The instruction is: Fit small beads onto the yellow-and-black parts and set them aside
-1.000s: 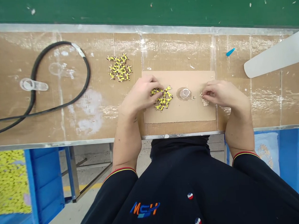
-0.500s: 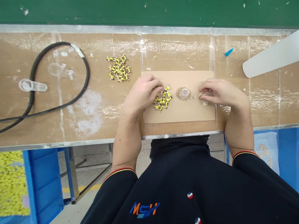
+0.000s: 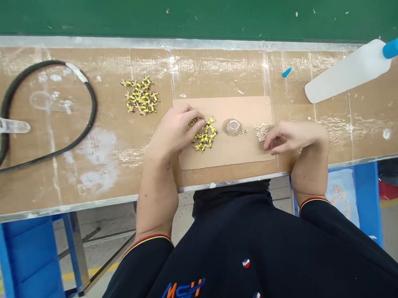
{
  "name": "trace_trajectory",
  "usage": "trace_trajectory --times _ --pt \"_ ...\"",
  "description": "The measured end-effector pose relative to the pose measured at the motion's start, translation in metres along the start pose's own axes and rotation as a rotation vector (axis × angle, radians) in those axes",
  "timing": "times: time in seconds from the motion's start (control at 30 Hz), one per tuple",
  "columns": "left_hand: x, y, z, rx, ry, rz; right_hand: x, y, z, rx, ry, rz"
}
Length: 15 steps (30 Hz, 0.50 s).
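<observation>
My left hand (image 3: 173,130) rests on a cardboard sheet (image 3: 232,154), fingers curled into a pile of small yellow parts (image 3: 205,135). A small clear round dish (image 3: 231,127) sits mid-sheet. To its right lies a little heap of tiny pale metal pieces (image 3: 261,131). My right hand (image 3: 290,136) sits just right of and below that heap, fingertips pinched together; what they hold is too small to see. A second pile of yellow parts (image 3: 140,96) lies on the bench to the upper left.
A black cable loop (image 3: 50,112) and a clear plastic piece (image 3: 4,126) lie at the left. A white paddle with a blue handle (image 3: 346,72) lies at the right, a small blue bit (image 3: 286,72) near it. Blue bins (image 3: 28,264) stand under the bench.
My right hand has drawn back from the pale metal heap toward the bench's near edge, uncovering it. The left hand stays on the yellow pile. The view has shifted right.
</observation>
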<state>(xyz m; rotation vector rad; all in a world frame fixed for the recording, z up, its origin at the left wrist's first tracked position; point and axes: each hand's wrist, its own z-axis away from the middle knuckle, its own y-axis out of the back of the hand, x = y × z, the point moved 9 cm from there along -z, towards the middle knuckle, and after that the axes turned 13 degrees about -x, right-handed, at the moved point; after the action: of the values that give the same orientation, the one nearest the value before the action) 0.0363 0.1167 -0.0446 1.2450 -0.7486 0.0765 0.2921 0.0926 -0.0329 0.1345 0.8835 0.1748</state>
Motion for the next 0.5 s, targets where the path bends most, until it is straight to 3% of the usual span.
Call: trace_trajectory --times 0.13,0.4,0.5 --pt "-0.001 -0.001 0.000 -0.004 0.003 -0.008 0.001 -0.007 -0.007 -0.075 0.056 -0.041" --pt "-0.001 -0.001 0.001 -0.032 0.004 -0.013 0.004 0.030 0.004 0.248 0.117 0.066" --pt "0.000 0.000 0.001 -0.030 0.005 -0.016 0.001 0.029 0.008 0.228 0.132 0.066"
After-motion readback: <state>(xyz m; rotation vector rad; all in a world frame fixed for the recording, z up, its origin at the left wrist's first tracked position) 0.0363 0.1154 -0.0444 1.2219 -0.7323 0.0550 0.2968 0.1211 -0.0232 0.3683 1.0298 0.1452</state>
